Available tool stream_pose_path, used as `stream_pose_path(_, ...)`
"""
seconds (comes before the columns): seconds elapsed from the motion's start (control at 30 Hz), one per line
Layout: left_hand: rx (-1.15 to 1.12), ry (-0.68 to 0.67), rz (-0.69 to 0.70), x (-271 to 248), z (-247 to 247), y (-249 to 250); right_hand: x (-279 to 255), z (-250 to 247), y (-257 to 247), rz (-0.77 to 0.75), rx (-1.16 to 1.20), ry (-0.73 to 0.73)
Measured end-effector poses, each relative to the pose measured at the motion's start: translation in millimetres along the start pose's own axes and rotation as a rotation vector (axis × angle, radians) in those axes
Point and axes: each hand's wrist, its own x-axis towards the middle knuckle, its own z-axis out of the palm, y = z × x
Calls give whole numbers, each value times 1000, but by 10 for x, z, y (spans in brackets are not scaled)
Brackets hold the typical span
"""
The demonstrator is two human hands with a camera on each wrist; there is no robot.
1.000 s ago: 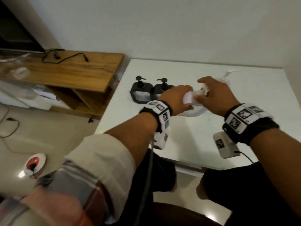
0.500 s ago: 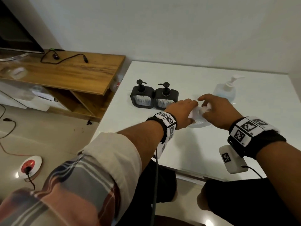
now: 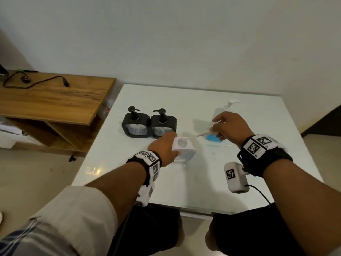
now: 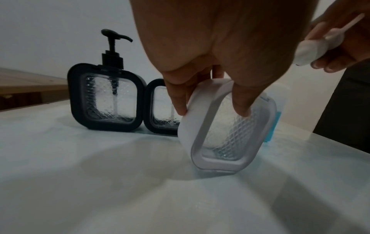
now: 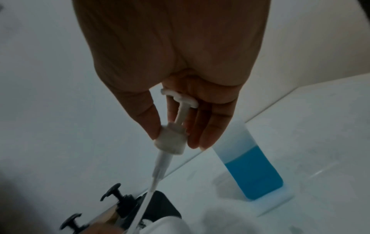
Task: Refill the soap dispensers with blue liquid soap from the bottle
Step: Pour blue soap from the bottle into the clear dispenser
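Observation:
My left hand point(image 3: 166, 146) grips a white soap dispenser point(image 3: 184, 149) standing on the white table point(image 3: 184, 191), thumb on its front and fingers round its side; its round top hole is uncovered. The wrist view shows this dispenser point(image 4: 226, 126) tilted. My right hand point(image 3: 227, 127) pinches the white pump point(image 3: 207, 133) by its collar point(image 5: 170, 140), its tube slanting down toward the dispenser. The clear bottle of blue soap point(image 5: 254, 171) stands just behind my right hand, its blue part point(image 3: 212, 139) showing below the fingers. Two black dispensers point(image 3: 135, 124) point(image 3: 163, 126) stand side by side, pumps on.
A wooden cabinet point(image 3: 55, 100) with a black cable point(image 3: 36, 82) stands left of the table, lower than it. The wall runs along the table's far edge. The table's near edge lies close to my knees.
Both hands were on the white dispenser before. My right hand has drawn the pump out and carried it right, toward the blue bottle; my left hand still holds the dispenser.

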Motion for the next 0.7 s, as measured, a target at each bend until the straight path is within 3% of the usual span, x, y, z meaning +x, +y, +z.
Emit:
stream_pose_path(0.17, -78, 19, -112, 4, -25, -184, 74, -37, 195, 140, 18, 17)
stream_pose_path(0.3, -72, -4, -158, 61, -63, -272, 179, 146, 421, 237, -216, -46)
stream_pose_path(0.4, 23, -22, -153, 99, -79, -269, 264, 332, 536, 241, -389, -72)
stream_pose_path(0.7, 169, -31, -140, 114, -126, -207, 458, 891, 598, 196, -513, -91)
